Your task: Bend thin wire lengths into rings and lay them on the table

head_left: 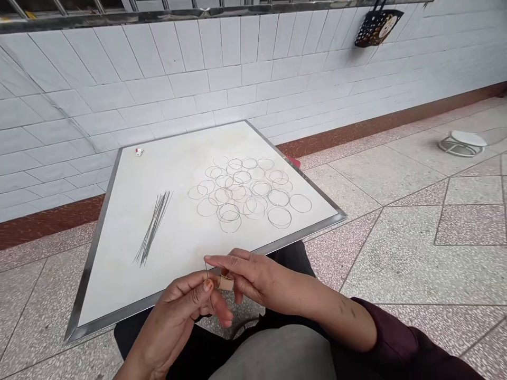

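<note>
Between thumb and index finger of my left hand [186, 303], a thin dark wire [206, 268] is pinched, its short end standing up. My right hand [257, 277] is beside it, index fingertip near the wire's upper end. Curled fingers of that hand hold a small tan block-like piece [226, 283]; its exact kind is unclear. Both hands are at the front edge of a white table [114, 285]. Many thin wire rings [279, 217] lie overlapping on the tabletop. To the left lies a loose bundle of straight wires [154, 228].
A small red-and-white item [139, 152] sits at the table's back left corner. Behind the table stands a white tiled wall [190, 84]. A dark patterned bag [378, 26] hangs there. On the floor at right is a low white stool [462, 143].
</note>
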Action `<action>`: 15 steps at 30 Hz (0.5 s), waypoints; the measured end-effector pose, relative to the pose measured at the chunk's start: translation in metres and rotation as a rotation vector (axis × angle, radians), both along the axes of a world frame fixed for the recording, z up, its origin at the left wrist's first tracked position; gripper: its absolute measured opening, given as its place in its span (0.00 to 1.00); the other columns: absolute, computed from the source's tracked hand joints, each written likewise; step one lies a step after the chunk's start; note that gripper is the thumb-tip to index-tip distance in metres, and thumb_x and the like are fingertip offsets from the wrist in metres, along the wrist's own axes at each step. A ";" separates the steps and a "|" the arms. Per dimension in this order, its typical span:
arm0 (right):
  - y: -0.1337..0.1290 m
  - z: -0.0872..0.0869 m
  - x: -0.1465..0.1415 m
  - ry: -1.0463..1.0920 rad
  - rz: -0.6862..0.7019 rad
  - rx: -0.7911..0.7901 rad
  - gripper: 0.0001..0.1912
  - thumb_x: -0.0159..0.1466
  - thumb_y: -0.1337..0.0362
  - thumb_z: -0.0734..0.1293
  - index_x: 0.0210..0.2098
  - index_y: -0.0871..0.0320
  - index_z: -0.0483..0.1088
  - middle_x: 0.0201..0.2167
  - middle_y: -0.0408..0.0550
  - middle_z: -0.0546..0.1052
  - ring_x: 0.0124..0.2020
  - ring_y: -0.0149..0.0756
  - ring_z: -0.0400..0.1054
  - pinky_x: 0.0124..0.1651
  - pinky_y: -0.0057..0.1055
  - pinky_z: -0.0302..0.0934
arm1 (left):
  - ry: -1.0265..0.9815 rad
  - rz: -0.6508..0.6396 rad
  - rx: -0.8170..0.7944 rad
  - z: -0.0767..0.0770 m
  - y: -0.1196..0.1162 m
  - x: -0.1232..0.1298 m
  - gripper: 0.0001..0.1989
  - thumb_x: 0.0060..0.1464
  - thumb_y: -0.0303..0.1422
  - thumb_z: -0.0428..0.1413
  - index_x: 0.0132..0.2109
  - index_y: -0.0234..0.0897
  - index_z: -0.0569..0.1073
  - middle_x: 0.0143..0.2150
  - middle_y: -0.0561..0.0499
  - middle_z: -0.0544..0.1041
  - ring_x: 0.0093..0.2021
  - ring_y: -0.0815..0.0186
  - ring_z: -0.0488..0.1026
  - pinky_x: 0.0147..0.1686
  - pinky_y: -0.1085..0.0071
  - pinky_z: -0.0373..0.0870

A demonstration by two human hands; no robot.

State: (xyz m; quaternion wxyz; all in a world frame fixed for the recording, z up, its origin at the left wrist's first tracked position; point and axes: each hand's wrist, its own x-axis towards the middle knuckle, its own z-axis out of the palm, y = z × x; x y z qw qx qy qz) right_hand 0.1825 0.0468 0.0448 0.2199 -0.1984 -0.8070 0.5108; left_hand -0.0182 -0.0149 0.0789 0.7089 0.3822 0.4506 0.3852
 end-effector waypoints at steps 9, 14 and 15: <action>0.002 -0.002 -0.003 -0.021 0.038 0.166 0.35 0.67 0.77 0.59 0.69 0.47 0.50 0.54 0.51 0.66 0.42 0.29 0.68 0.48 0.29 0.69 | -0.051 0.006 -0.088 -0.005 -0.001 -0.003 0.16 0.60 0.42 0.56 0.33 0.35 0.80 0.24 0.45 0.81 0.29 0.57 0.78 0.37 0.63 0.71; 0.002 -0.004 0.000 -0.053 0.044 0.189 0.38 0.66 0.78 0.60 0.70 0.47 0.49 0.53 0.50 0.66 0.41 0.29 0.68 0.45 0.28 0.69 | -0.034 0.016 -0.140 -0.008 0.000 -0.002 0.18 0.60 0.40 0.55 0.29 0.34 0.80 0.24 0.42 0.81 0.29 0.56 0.78 0.39 0.61 0.71; 0.002 -0.005 0.000 -0.059 0.044 0.202 0.38 0.65 0.79 0.60 0.70 0.47 0.49 0.53 0.50 0.66 0.42 0.29 0.68 0.45 0.28 0.69 | -0.046 0.007 -0.144 -0.008 0.000 -0.002 0.17 0.60 0.40 0.54 0.30 0.34 0.80 0.25 0.41 0.81 0.29 0.56 0.78 0.39 0.60 0.72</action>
